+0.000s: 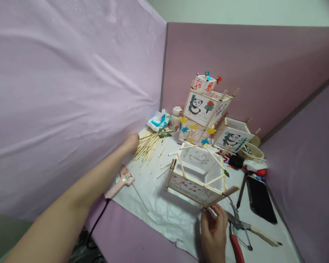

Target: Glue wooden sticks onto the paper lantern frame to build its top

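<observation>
Lantern frame (201, 175) sits on white paper (159, 208) spread over the worktop (285, 233), near the front edge, tilted with its open top toward the camera. It is built of thin wooden sticks with paper panels; one panel shows a faint panda outline, the front lower panel a coloured border.

Handling, as a judgement: the frame is light and moderately stiff along the sticks, but the paper panels are fragile and would dent or tear under finger pressure. Take hold at the stick corners or the protruding stick ends, not on the panels.

Right hand (214, 230) grips the frame's near bottom corner, fingers closed on the stick edge. Left hand (131, 142) reaches far left to the stick pile (149, 146); fingers are curled at the pile's edge, but whether they hold a stick cannot be told.

Surroundings:
- Glue gun (120, 182), pink, lies just below the left forearm, cord trailing off the worktop.
- Pliers (237, 233), red-handled, lie just right of the right hand.
- Phone (260, 199), dark, lies further right.
- Finished lanterns (205, 109) with panda prints stand behind the frame, stacked.
- Tissue pack (159, 121) and a small jar (177, 116) sit at the back corner.
- Bowl (253, 150) stands at the right rear.
</observation>
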A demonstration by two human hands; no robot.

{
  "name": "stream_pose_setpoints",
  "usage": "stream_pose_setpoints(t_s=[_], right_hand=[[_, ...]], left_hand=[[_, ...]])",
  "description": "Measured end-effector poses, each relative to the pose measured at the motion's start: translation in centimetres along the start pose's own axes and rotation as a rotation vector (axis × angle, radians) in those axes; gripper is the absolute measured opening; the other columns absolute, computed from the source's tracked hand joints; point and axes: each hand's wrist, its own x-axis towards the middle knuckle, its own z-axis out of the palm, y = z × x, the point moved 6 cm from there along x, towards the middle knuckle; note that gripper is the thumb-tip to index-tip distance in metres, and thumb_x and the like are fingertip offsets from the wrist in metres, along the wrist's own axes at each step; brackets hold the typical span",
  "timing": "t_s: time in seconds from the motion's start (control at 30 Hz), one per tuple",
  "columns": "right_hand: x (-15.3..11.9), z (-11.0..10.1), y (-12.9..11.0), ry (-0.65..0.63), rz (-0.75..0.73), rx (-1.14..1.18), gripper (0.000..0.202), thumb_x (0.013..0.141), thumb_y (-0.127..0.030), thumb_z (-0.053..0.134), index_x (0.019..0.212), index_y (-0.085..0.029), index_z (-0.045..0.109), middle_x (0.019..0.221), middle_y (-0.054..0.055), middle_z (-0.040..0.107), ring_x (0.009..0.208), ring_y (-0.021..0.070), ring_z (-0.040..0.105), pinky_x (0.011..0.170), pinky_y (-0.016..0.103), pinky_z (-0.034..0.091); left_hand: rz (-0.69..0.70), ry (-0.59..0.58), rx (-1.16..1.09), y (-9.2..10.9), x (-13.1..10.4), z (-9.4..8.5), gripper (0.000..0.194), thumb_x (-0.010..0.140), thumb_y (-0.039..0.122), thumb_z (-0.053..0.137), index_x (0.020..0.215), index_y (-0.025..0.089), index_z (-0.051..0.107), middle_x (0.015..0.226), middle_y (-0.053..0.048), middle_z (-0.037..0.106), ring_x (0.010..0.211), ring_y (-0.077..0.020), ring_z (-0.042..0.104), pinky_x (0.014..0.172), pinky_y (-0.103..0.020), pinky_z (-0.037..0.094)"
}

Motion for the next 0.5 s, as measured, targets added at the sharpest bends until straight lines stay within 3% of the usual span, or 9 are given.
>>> stream_pose_setpoints(t_s=[0.13,0.3,0.4,0.5], right_hand=[[0.1,0.1,-0.3,-0.009,-0.015,-0.02,0.035,0.088,-0.033,0.06,0.121,-0.021,0.054,0.13,0.012,0.046,0.121,0.0284,0.05,0.102,0.055,0.047],[0.1,0.0,-0.2,-0.015,-0.011,-0.045,0.034,0.088,-0.034,0.06,0.12,-0.022,0.054,0.129,0.011,0.046,0.121,0.0284,0.05,0.105,0.057,0.044],[0.0,-0.1,-0.4,-0.015,-0.016,-0.043,0.035,0.087,-0.033,0.061,0.119,-0.022,0.055,0.129,0.011,0.046,0.121,0.0283,0.05,0.104,0.055,0.046],[0.0,-0.1,-0.6,-0.001,-0.006,-0.021,0.035,0.086,-0.033,0.061,0.119,-0.021,0.055,0.129,0.011,0.046,0.119,0.0275,0.052,0.101,0.051,0.049]], left_hand=[[0.039,0.032,0.045,-1.3,-0.1,-0.5,0.033,0.093,0.02,0.048,0.12,0.018,0.067,0.113,-0.009,0.073,0.107,-0.0227,0.065,0.091,-0.032,0.048],[0.067,0.038,0.097,-2.6,-0.7,-0.5,0.035,0.088,0.017,0.048,0.114,0.016,0.073,0.112,-0.013,0.074,0.106,-0.0265,0.065,0.09,-0.033,0.047],[0.073,0.052,0.123,-2.2,0.1,0.1,0.036,0.087,0.011,0.046,0.111,0.012,0.073,0.11,-0.017,0.072,0.106,-0.0297,0.065,0.092,-0.038,0.047],[0.122,0.076,0.11,-0.7,1.1,1.2,0.035,0.093,0.014,0.046,0.118,0.012,0.07,0.121,-0.018,0.067,0.115,-0.0298,0.061,0.098,-0.042,0.046]])
